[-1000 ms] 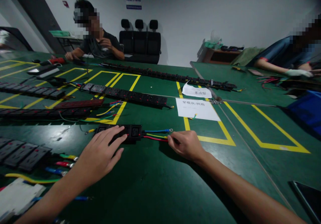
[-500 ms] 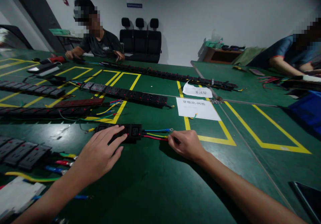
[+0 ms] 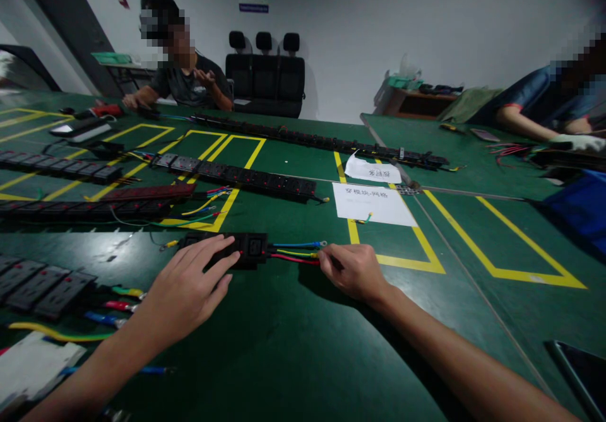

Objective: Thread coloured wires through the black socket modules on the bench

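your l. hand (image 3: 194,283), loosely spread, sits on the black socket strip (image 3: 254,250) at frame ctr, nearer than your r. hand (image 3: 353,272), which lies off the strip's r. end along its l.-r. long axis, curled & apparently pinching the red/yellow-green wires (image 3: 293,258).

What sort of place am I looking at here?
Most likely an electrical assembly workshop: a black socket strip with coloured wires lies under the left hand, more socket strips lie across the green table, and yellow lines mark off areas on it.
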`<action>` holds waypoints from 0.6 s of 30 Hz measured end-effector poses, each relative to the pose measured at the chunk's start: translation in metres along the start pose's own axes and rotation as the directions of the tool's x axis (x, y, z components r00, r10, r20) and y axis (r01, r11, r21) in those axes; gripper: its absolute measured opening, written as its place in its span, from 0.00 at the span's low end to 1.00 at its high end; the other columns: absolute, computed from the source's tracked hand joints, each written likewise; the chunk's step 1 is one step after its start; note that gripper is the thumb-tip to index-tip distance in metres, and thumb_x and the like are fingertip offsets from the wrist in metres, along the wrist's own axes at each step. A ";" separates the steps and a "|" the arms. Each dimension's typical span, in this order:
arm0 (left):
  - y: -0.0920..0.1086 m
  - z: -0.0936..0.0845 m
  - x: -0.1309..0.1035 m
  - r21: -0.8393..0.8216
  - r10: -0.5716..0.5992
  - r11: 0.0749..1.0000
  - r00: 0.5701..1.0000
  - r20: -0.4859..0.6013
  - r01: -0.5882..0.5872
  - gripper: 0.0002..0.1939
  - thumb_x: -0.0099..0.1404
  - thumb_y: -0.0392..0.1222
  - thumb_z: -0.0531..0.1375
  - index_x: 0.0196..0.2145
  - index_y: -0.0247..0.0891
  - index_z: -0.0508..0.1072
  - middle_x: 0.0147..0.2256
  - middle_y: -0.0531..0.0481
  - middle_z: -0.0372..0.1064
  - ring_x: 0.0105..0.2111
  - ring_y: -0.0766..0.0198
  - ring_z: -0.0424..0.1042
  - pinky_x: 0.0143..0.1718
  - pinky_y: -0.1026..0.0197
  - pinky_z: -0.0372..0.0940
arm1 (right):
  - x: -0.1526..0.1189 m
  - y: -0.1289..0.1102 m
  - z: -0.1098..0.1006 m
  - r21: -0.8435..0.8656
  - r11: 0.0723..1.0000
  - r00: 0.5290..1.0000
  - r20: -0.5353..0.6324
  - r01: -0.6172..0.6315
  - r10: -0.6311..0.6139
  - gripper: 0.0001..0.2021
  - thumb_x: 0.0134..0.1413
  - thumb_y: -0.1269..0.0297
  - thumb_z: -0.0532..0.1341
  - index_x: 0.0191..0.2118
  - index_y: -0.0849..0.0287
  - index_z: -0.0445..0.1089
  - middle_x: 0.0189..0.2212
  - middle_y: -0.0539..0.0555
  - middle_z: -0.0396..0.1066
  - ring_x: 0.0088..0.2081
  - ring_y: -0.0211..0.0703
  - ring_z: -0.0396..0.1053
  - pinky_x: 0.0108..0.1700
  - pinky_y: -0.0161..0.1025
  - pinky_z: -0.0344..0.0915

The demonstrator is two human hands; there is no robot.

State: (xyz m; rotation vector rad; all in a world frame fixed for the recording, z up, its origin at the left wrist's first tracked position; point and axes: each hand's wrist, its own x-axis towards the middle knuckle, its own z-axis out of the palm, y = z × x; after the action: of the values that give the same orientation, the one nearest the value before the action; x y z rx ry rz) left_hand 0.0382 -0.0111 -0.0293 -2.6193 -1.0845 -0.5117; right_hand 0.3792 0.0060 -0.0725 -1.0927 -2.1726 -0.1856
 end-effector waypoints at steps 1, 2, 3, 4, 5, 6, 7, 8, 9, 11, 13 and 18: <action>0.000 0.000 0.000 -0.004 -0.002 1.000 1.000 0.000 0.002 0.17 0.72 0.38 0.55 0.54 0.34 0.76 0.58 0.35 0.70 0.56 0.43 0.71 0.51 0.38 0.71 | 0.000 0.000 0.000 -0.001 1.000 1.000 -0.004 -0.002 0.002 0.16 0.65 0.67 0.56 0.25 0.58 0.70 0.16 0.46 0.66 0.17 0.32 0.58 0.24 0.34 0.50; 0.000 -0.001 0.000 -0.007 -0.005 1.000 1.000 0.002 0.005 0.17 0.72 0.38 0.55 0.54 0.35 0.76 0.58 0.35 0.70 0.56 0.43 0.71 0.52 0.38 0.71 | -0.001 0.000 0.001 0.000 1.000 1.000 -0.008 -0.005 0.005 0.15 0.65 0.67 0.56 0.26 0.58 0.71 0.16 0.46 0.67 0.17 0.32 0.58 0.24 0.34 0.50; 0.000 -0.001 0.000 -0.009 -0.008 1.000 1.000 0.004 0.008 0.17 0.72 0.38 0.55 0.54 0.35 0.76 0.58 0.36 0.70 0.56 0.43 0.71 0.52 0.38 0.71 | -0.001 0.000 0.001 0.003 1.000 1.000 -0.012 -0.009 0.009 0.14 0.65 0.67 0.56 0.28 0.59 0.72 0.17 0.46 0.68 0.17 0.32 0.59 0.24 0.34 0.51; 0.000 -0.001 0.000 -0.010 -0.011 1.000 1.000 0.006 0.011 0.17 0.72 0.38 0.55 0.54 0.35 0.76 0.58 0.36 0.70 0.56 0.43 0.71 0.52 0.38 0.71 | -0.001 0.000 0.001 0.009 1.000 1.000 -0.018 -0.015 0.015 0.12 0.65 0.67 0.56 0.30 0.59 0.74 0.17 0.46 0.68 0.17 0.32 0.60 0.24 0.33 0.51; 0.000 -0.002 0.000 -0.011 -0.012 1.000 1.000 0.008 0.012 0.17 0.72 0.38 0.55 0.54 0.36 0.76 0.58 0.36 0.70 0.56 0.43 0.71 0.51 0.38 0.71 | -0.001 0.000 0.001 0.016 1.000 1.000 -0.023 -0.019 0.020 0.11 0.65 0.67 0.57 0.33 0.59 0.75 0.17 0.46 0.69 0.17 0.32 0.60 0.24 0.33 0.52; 0.001 -0.002 0.000 -0.009 -0.013 1.000 1.000 0.011 0.013 0.17 0.72 0.38 0.55 0.54 0.36 0.76 0.58 0.36 0.70 0.56 0.43 0.71 0.51 0.38 0.71 | -0.001 0.000 0.002 0.022 0.999 0.999 -0.028 -0.023 0.023 0.10 0.65 0.67 0.57 0.35 0.60 0.75 0.17 0.46 0.69 0.17 0.32 0.61 0.24 0.33 0.52; 0.001 -0.002 0.000 -0.007 -0.013 1.000 1.000 0.013 0.013 0.17 0.72 0.38 0.55 0.54 0.36 0.77 0.58 0.36 0.70 0.56 0.43 0.71 0.51 0.38 0.71 | -0.001 0.001 0.002 0.027 0.999 0.999 -0.030 -0.024 0.025 0.10 0.65 0.67 0.57 0.36 0.60 0.76 0.17 0.45 0.69 0.17 0.32 0.61 0.24 0.33 0.52; 0.001 -0.003 0.001 -0.003 -0.013 1.000 1.000 0.014 0.013 0.17 0.72 0.38 0.54 0.53 0.36 0.77 0.58 0.36 0.70 0.56 0.43 0.71 0.51 0.39 0.71 | -0.001 0.001 0.002 0.028 0.999 0.999 -0.029 -0.025 0.026 0.10 0.65 0.67 0.57 0.36 0.60 0.76 0.17 0.45 0.69 0.17 0.32 0.61 0.24 0.33 0.53; 0.001 -0.003 0.001 0.001 -0.010 1.000 1.000 0.015 0.010 0.17 0.72 0.37 0.54 0.53 0.36 0.77 0.57 0.36 0.70 0.56 0.43 0.71 0.50 0.39 0.71 | -0.001 0.001 0.002 0.026 0.999 0.999 -0.028 -0.024 0.024 0.10 0.65 0.67 0.57 0.35 0.60 0.75 0.17 0.45 0.68 0.16 0.32 0.61 0.24 0.33 0.53; 0.002 -0.003 0.002 0.007 -0.004 1.000 1.000 0.017 0.004 0.16 0.72 0.37 0.54 0.53 0.36 0.77 0.57 0.35 0.70 0.56 0.43 0.71 0.51 0.39 0.71 | -0.001 0.001 0.002 0.018 1.000 0.999 -0.025 -0.021 0.022 0.10 0.65 0.66 0.57 0.34 0.60 0.74 0.17 0.45 0.68 0.16 0.32 0.60 0.23 0.33 0.52; 0.002 -0.003 0.002 0.009 -0.002 1.000 1.000 0.015 0.002 0.16 0.72 0.37 0.54 0.53 0.36 0.77 0.57 0.35 0.70 0.56 0.43 0.71 0.51 0.39 0.71 | -0.001 0.000 0.001 0.016 1.000 0.999 -0.029 -0.023 0.024 0.10 0.64 0.66 0.57 0.33 0.60 0.74 0.16 0.45 0.67 0.16 0.32 0.60 0.23 0.32 0.52; 0.002 -0.003 0.001 0.007 0.002 1.000 1.000 0.011 -0.002 0.16 0.72 0.37 0.55 0.53 0.36 0.77 0.57 0.35 0.70 0.56 0.43 0.71 0.51 0.39 0.71 | 0.000 -0.001 -0.001 0.024 0.999 0.998 -0.056 -0.030 0.031 0.10 0.64 0.67 0.57 0.32 0.61 0.73 0.15 0.44 0.64 0.16 0.31 0.59 0.23 0.32 0.52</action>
State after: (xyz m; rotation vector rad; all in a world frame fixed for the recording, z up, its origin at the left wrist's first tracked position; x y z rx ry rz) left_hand 0.0396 -0.0125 -0.0262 -2.6196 -1.0851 -0.4925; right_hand 0.3793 0.0048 -0.0714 -1.0944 -2.1021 -0.1754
